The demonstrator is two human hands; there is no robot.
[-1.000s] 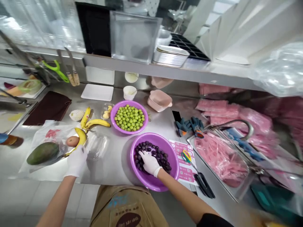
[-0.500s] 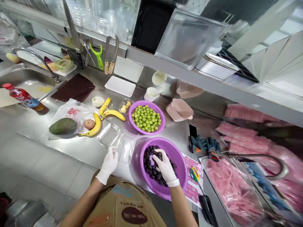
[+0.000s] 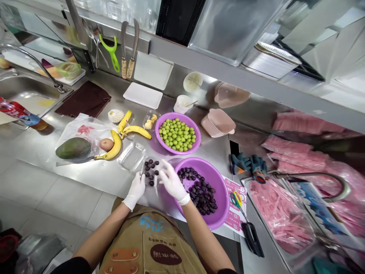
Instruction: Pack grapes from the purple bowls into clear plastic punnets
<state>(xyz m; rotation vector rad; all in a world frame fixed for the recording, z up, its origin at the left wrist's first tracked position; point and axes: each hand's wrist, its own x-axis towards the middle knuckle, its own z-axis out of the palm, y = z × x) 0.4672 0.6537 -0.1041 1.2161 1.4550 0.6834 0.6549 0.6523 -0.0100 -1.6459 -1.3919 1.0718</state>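
"Two purple basins stood on my feed, on the steel counter (image 3: 94, 179). What did you make of them?"

"The farther basin (image 3: 178, 114) held green grapes (image 3: 176, 135). The nearer basin (image 3: 221, 198) held dark grapes (image 3: 199, 192), loose and in a shallow layer."

"And right beside that one?"

"A clear plastic punnet (image 3: 159, 161) lay open on the counter, just left of the nearer basin, with a small cluster of loose grapes (image 3: 150, 171) inside. I judged it thin and very light, likely to flex or skid, so I'd have steadied it by the rim."

"How would those grapes have handled?"

"Light, round and smooth-skinned, so they looked ready to roll. I'd have taken each one gently from the sides with the fingertips, without squeezing."

"What about the grips?"

"The left grip (image 3: 137, 191) was curled at the punnet's near edge, but I couldn't tell whether it had hold. The right grip (image 3: 171, 185) was half open, between punnet and basin. I saw nothing in it, though its curled fingers could have hidden a grape."
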